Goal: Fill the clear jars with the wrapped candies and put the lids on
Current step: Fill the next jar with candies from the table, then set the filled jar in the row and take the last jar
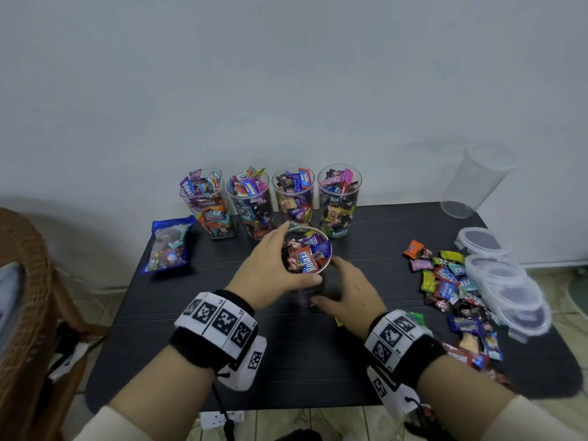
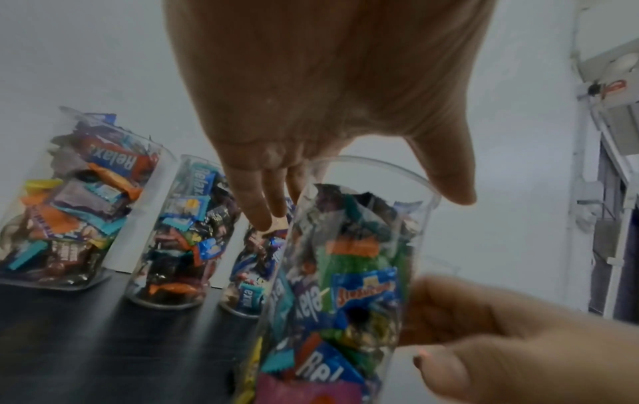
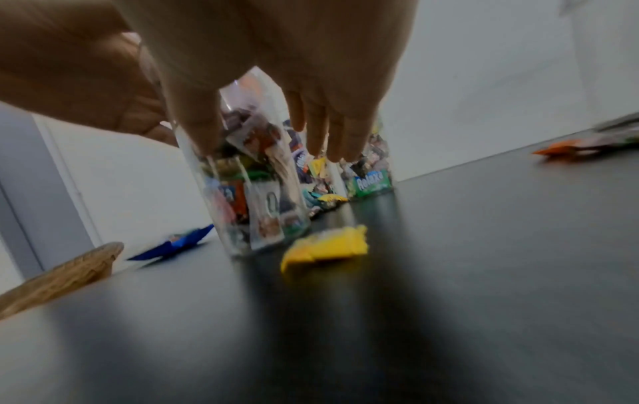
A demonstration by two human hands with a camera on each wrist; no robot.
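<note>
- Left hand (image 1: 270, 268) grip: fingers and thumb curl round the rim of a clear cylindrical plastic jar (image 1: 307, 259) filled with wrapped candies; thumb on the near side, fingers on the far side.
- Right hand (image 1: 348, 289) grip: fingers and thumb wrap the same jar lower down its wall, on its right side.
- The held jar stands upright on the black worktop (image 1: 286, 361), near its middle, lid off.
- A yellow wrapped candy (image 3: 325, 247) lies on the worktop just beside the jar's base.
- Behind it, a row of four filled clear jars (image 1: 294, 197) stands along the back edge, all without lids.
- An empty clear jar (image 1: 474, 183) is at the back right corner; it appears tilted in the wide-angle head view.
- A loose pile of wrapped candies (image 1: 448, 284) lies to the right; clear round lids (image 1: 506, 281) overlap in a line just beyond it.
- A blue candy bag (image 1: 168, 245) lies at the left edge.
</note>
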